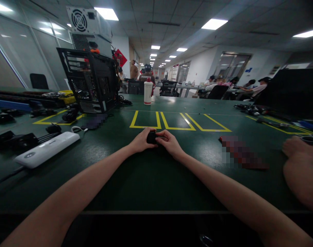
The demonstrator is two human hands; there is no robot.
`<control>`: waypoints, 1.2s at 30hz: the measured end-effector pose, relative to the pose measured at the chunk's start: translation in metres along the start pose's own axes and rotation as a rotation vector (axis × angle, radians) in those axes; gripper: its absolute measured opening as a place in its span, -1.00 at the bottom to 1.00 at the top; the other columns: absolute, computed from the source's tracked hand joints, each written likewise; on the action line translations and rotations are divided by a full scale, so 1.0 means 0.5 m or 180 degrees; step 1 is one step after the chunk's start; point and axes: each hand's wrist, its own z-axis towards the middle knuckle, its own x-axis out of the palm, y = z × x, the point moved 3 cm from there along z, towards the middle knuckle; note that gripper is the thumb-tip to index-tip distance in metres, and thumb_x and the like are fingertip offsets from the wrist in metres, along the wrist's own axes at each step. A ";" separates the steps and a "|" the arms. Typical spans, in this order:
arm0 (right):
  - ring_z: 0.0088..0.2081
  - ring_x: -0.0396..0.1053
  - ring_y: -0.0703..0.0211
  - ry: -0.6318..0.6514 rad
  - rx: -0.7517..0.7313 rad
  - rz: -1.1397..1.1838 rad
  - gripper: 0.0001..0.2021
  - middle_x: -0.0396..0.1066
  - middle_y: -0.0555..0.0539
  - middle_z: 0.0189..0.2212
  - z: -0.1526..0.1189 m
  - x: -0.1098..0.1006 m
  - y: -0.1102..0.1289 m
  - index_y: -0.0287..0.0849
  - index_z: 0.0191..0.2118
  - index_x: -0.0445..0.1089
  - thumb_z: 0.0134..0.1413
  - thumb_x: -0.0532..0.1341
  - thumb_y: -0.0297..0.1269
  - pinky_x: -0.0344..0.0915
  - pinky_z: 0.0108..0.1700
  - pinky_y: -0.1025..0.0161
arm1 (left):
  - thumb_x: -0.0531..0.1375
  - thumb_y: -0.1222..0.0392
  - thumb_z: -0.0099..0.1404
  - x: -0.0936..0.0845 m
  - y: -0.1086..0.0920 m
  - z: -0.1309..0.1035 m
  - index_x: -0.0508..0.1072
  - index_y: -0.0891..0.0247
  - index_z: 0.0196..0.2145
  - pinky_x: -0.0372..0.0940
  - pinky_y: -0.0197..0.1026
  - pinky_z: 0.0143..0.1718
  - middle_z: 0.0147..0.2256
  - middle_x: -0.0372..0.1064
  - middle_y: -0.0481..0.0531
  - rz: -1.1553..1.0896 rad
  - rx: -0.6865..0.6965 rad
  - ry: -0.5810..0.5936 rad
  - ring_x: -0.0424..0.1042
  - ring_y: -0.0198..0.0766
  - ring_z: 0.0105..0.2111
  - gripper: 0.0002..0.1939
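Two bare hands meet over the middle of a dark green counter point(146, 187), working on one small black object point(151, 138) held between them, just short of a row of yellow tape outlines point(178, 129). The left hand point(141, 141) curls thumb and fingers around it; the right hand point(171, 143) pinches at its right side, thumb and fingertips drawn together. The object is too small and dark to identify, and whether it touches the counter cannot be told. The step in hand appears to be close two-handed handling; the next move seems to call for a steady left grip while the right fingertips work with care. Between the forearms, bare counter runs back to its straight near edge. Further out, a white power strip point(48, 149) limits room at left, a blurred red item point(244, 152) lies to the right, and beyond it rests another person's arm point(304, 175). Ahead, past the tape, stand a white cup point(147, 93) and an open computer case point(94, 82).
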 end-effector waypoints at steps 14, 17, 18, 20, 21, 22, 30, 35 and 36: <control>-0.08 0.28 0.18 0.0288 0.0027 0.0169 -0.74 0.29 -0.03 -0.19 -0.006 0.003 0.002 -0.13 -0.26 0.22 -0.17 0.20 -0.38 0.22 -0.03 0.16 | 0.27 0.09 -0.08 -0.003 -0.003 -0.002 0.14 0.23 -0.10 0.16 -0.08 -0.08 -0.13 0.21 0.08 0.0053 0.0064 0.0019 0.25 -0.14 -0.12 -0.40; -0.14 0.31 0.21 0.0183 0.0013 0.0056 -0.83 0.31 -0.01 -0.25 -0.006 0.004 0.005 -0.15 -0.31 0.24 -0.10 0.16 -0.31 0.22 -0.05 0.18 | 0.27 0.07 -0.09 -0.001 0.001 -0.001 0.14 0.23 -0.09 0.15 -0.08 -0.07 -0.12 0.21 0.08 0.0053 0.0069 0.0006 0.24 -0.13 -0.11 -0.39; -0.17 0.32 0.22 0.0120 0.0010 -0.0014 -0.86 0.32 -0.01 -0.28 -0.004 0.003 0.006 -0.16 -0.33 0.24 -0.09 0.15 -0.29 0.23 -0.06 0.17 | 0.27 0.07 -0.09 0.000 0.003 -0.001 0.14 0.22 -0.09 0.15 -0.08 -0.07 -0.12 0.21 0.07 0.0055 0.0065 0.0005 0.24 -0.13 -0.11 -0.39; -0.23 0.33 0.24 0.0000 0.0002 -0.0134 -0.87 0.33 0.00 -0.33 0.001 0.002 0.005 -0.18 -0.36 0.25 -0.09 0.15 -0.29 0.23 -0.08 0.17 | 0.27 0.07 -0.09 0.001 0.005 0.000 0.14 0.22 -0.09 0.15 -0.07 -0.07 -0.12 0.21 0.07 0.0054 0.0057 0.0008 0.24 -0.13 -0.10 -0.38; -0.23 0.33 0.25 -0.0057 -0.0001 -0.0166 -0.87 0.33 0.00 -0.33 0.003 0.001 0.004 -0.18 -0.36 0.25 -0.10 0.16 -0.30 0.24 -0.08 0.17 | 0.28 0.08 -0.09 0.002 0.005 0.000 0.14 0.22 -0.09 0.15 -0.07 -0.07 -0.12 0.21 0.07 0.0048 0.0055 0.0010 0.24 -0.13 -0.11 -0.38; -0.23 0.33 0.24 -0.0107 0.0007 -0.0173 -0.85 0.33 0.00 -0.32 0.005 0.000 0.003 -0.18 -0.34 0.25 -0.12 0.17 -0.31 0.24 -0.09 0.17 | 0.28 0.08 -0.10 0.002 0.005 -0.001 0.14 0.22 -0.09 0.15 -0.07 -0.07 -0.12 0.21 0.07 0.0039 0.0054 0.0011 0.24 -0.13 -0.11 -0.38; -0.12 0.31 0.18 0.0143 0.0210 -0.0127 -0.74 0.33 -0.08 -0.19 0.006 -0.003 -0.011 -0.18 -0.20 0.25 -0.09 0.16 -0.32 0.21 -0.03 0.14 | 0.28 0.10 -0.11 -0.004 -0.006 -0.003 0.15 0.21 -0.10 0.15 -0.06 -0.08 -0.13 0.22 0.06 -0.0040 0.0024 0.0018 0.25 -0.12 -0.11 -0.39; -0.13 0.32 0.22 0.0205 0.0035 0.0037 -0.77 0.29 -0.02 -0.21 -0.004 0.001 -0.004 -0.14 -0.28 0.21 -0.13 0.20 -0.32 0.25 -0.07 0.20 | 0.28 0.10 -0.11 -0.004 -0.002 -0.003 0.15 0.22 -0.10 0.15 -0.06 -0.08 -0.13 0.22 0.07 -0.0070 0.0010 -0.0011 0.25 -0.12 -0.12 -0.39; -0.16 0.33 0.23 0.0194 0.0032 0.0027 -0.80 0.30 -0.01 -0.23 -0.005 0.002 -0.002 -0.15 -0.30 0.21 -0.12 0.19 -0.30 0.26 -0.09 0.21 | 0.28 0.10 -0.10 -0.003 0.000 -0.003 0.14 0.22 -0.10 0.15 -0.06 -0.08 -0.13 0.22 0.07 -0.0076 0.0003 -0.0017 0.25 -0.12 -0.12 -0.39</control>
